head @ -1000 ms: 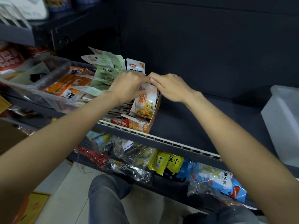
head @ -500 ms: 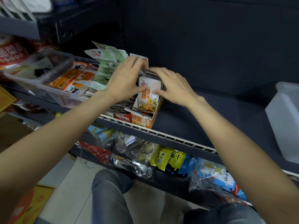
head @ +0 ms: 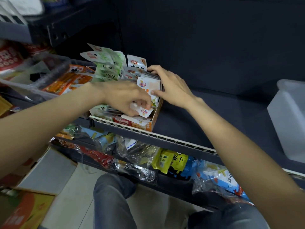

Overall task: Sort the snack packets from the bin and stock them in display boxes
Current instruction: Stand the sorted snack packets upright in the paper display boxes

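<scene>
1. My left hand [head: 125, 98] is down at the near end of the display box [head: 153, 119], fingers curled, pinching a small white packet [head: 145, 111] by its edge. That packet lies tilted over the box's near lip.
2. My right hand [head: 171, 86] sits on the right side of the box, fingers fairly straight, pressing along the row of upright packets [head: 148, 85]. The thumb touches the front one, and the fingertips reach to the far end of the row.
3. The box is on the shelf [head: 214, 116], right behind the white wire rail [head: 165, 138] at the near edge.
4. Just left of it is another box with green packets [head: 107, 66] sticking up. A white one [head: 136, 62] stands tall between the two.
5. Further left there's a clear bin [head: 41, 90] with orange packets [head: 72, 80] in it.
6. Far right on the shelf is a white tub [head: 290, 119], well apart from the box.
7. The lower shelf has a jumble of bagged snacks [head: 170, 162], yellow and blue among them. My knees in jeans [head: 112, 200] show below.
</scene>
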